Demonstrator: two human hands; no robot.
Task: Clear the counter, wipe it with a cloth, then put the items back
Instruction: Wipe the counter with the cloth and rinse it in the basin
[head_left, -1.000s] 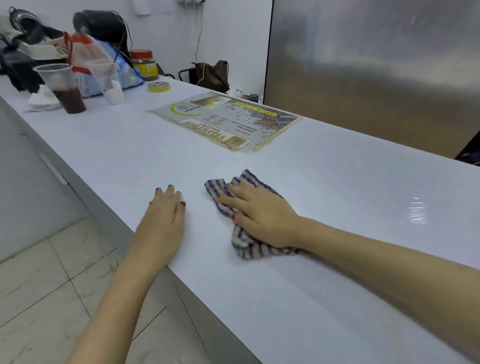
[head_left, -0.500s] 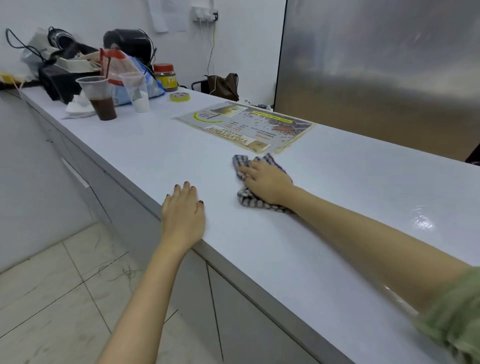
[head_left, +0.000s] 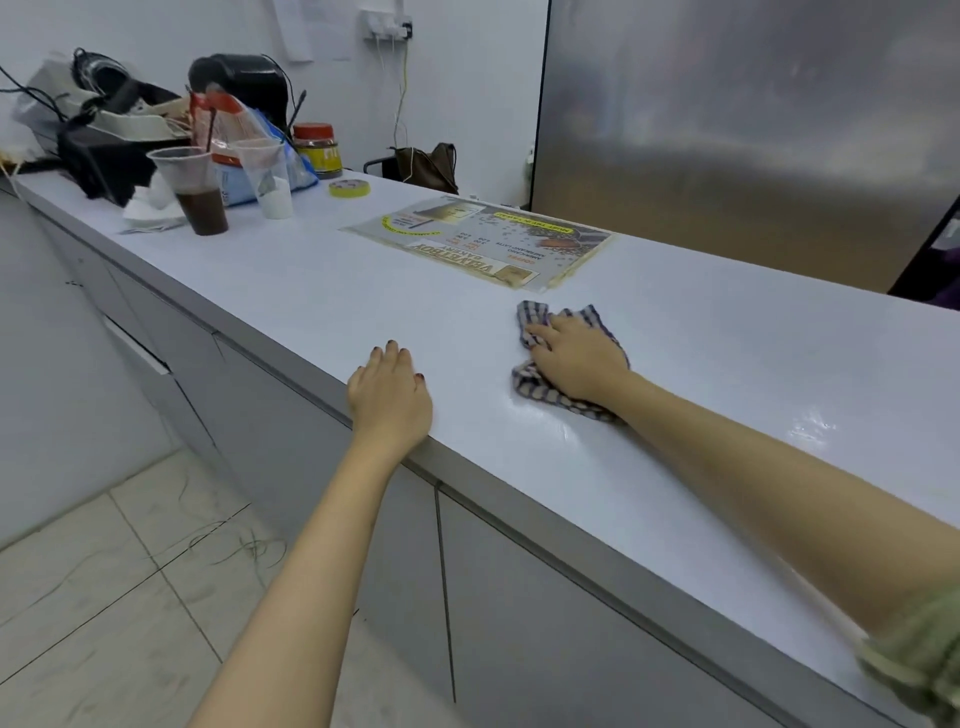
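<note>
While palm-down on the cloth (head_left: 535, 387), right hand (head_left: 579, 358), arm (head_left: 753, 467) outstretched.

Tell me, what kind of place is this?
Probably a small café or bakery: a printed menu lies on the white counter, and a plastic cup of dark drink stands at its far end, near a black machine.

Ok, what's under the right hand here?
A striped cloth, crumpled on the white counter; the right hand presses on it. The cloth's middle is hidden beneath the palm.
</note>
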